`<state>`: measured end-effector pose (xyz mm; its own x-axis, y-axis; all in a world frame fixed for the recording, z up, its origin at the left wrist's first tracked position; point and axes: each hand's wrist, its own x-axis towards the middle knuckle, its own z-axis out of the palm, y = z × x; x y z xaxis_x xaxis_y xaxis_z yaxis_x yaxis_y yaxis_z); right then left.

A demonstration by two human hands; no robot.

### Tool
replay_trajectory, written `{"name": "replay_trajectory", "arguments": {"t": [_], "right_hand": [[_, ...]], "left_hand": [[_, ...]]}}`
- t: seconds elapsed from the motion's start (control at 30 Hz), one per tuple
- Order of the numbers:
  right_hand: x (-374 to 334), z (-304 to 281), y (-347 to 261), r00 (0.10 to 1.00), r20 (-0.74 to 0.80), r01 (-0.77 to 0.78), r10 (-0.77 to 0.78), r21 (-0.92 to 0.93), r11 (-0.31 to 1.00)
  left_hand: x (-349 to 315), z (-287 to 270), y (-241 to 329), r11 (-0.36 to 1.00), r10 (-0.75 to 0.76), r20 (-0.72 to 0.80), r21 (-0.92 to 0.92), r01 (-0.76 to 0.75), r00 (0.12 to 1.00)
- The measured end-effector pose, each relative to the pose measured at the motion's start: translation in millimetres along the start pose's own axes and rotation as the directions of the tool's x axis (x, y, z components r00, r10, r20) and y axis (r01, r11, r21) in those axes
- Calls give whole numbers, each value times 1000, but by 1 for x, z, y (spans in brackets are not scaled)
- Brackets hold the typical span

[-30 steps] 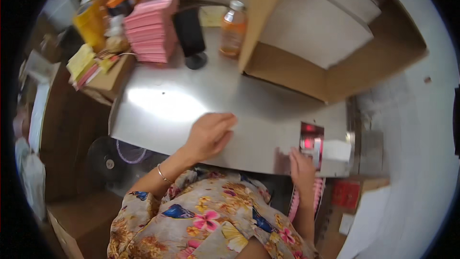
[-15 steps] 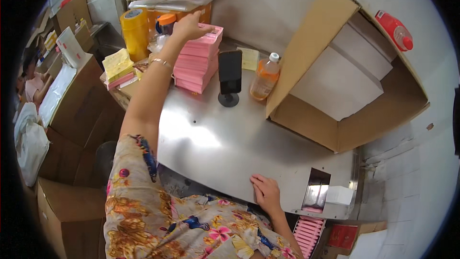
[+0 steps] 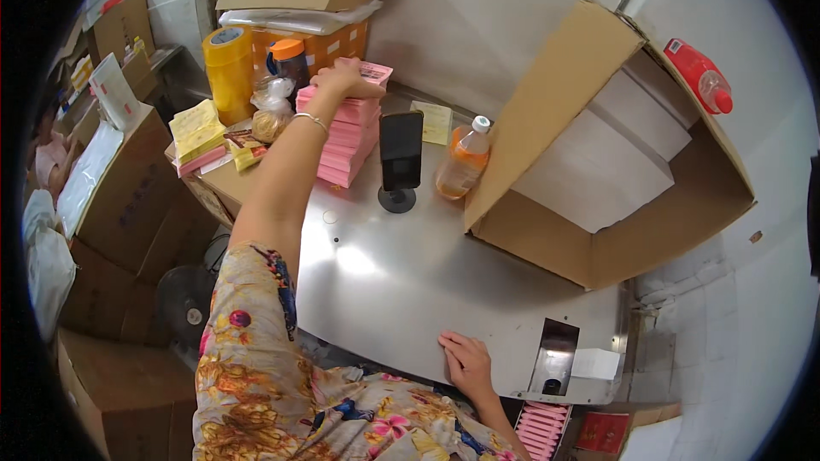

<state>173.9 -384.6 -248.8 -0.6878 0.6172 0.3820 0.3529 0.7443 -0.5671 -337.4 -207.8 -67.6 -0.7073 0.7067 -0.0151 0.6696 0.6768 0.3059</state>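
Observation:
At the back left of the metal table stands a tall stack of pink paper slips point(image 3: 342, 147). My left hand point(image 3: 343, 81) is on top of it, fingers curled over the far side and thumb along the right; the fingertips are partly hidden. The fingers look closed round the top slips. Down at the table's front edge rests my right hand point(image 3: 467, 360), holding nothing, with its fingers loosely extended on the metal. A black phone point(image 3: 401, 149) stands on a round-based holder just right of the stack.
An orange-labelled bottle point(image 3: 464, 159) stands beside a large open carton point(image 3: 534, 239). Yellow tape rolls point(image 3: 229, 77), an orange-lidded tumbler point(image 3: 289, 61) and yellow pads point(image 3: 198, 130) crowd the back left. A rectangular slot point(image 3: 555, 354) opens through the table at front right, above pink pieces point(image 3: 542, 428).
My left hand has come down from reaching over the pink stack to curl round its top. My right hand stays at the table edge. The whole view has shifted slightly.

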Motion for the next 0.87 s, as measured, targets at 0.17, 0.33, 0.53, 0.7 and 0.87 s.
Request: {"name": "replay_trajectory", "arguments": {"t": [0.17,0.33,0.53,0.7,0.87], "right_hand": [[1,6,-5,1000,15,1,-1,51,999],[-2,2,-4,1000,-5,11,-11,24,1000],[-6,8,-2,999,-49,11,-9,39,999],[6,-9,-33,968,-90,-205,232,244,948],[48,-17,-59,993,-37,-57,108,661,748]], "left_hand": [[31,-24,-68,609,98,-143,-774,-173,985],[-23,-78,-87,-172,357,-285,-956,-237,890],[-122,-51,-105,-821,349,-651,-559,-115,674],[-209,11,-28,-922,379,-660,-210,326,649],[-258,103,6,-874,459,-280,-312,373,843]]}}
